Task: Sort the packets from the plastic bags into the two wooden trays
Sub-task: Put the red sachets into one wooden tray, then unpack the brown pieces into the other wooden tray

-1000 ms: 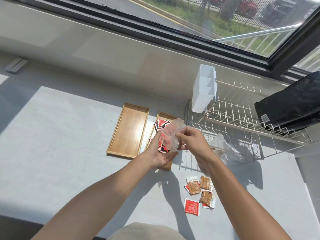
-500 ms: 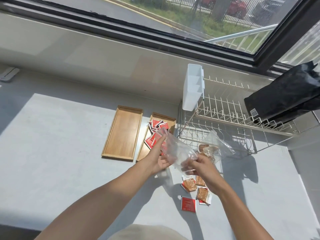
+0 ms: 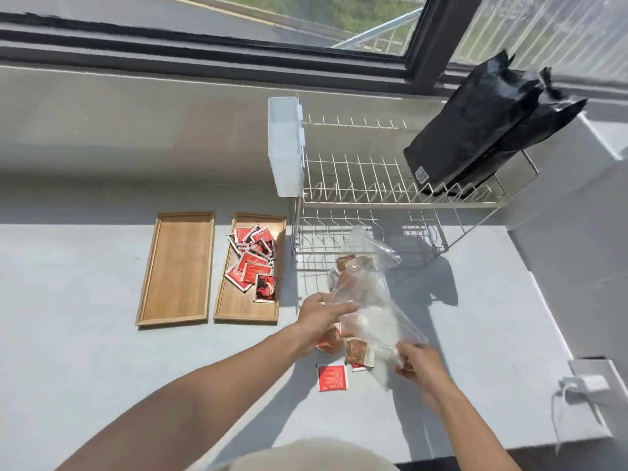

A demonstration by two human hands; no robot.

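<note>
Two wooden trays lie side by side at middle left: the left tray point(image 3: 176, 268) holds nothing, the right tray point(image 3: 249, 309) holds a heap of red packets point(image 3: 253, 265), too overlapped to count exactly. Two clear plastic bags point(image 3: 365, 294) sit at centre. One red packet point(image 3: 332, 378) lies alone on the bench point(image 3: 85, 334), beside a few brown packets point(image 3: 357, 350). Two black bags point(image 3: 482, 130) stand in the one wire rack point(image 3: 373, 185) at upper right.

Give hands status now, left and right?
Left hand: open, fingers spread on the clear plastic bag.
Right hand: closed, pinching the bag's near end.
</note>
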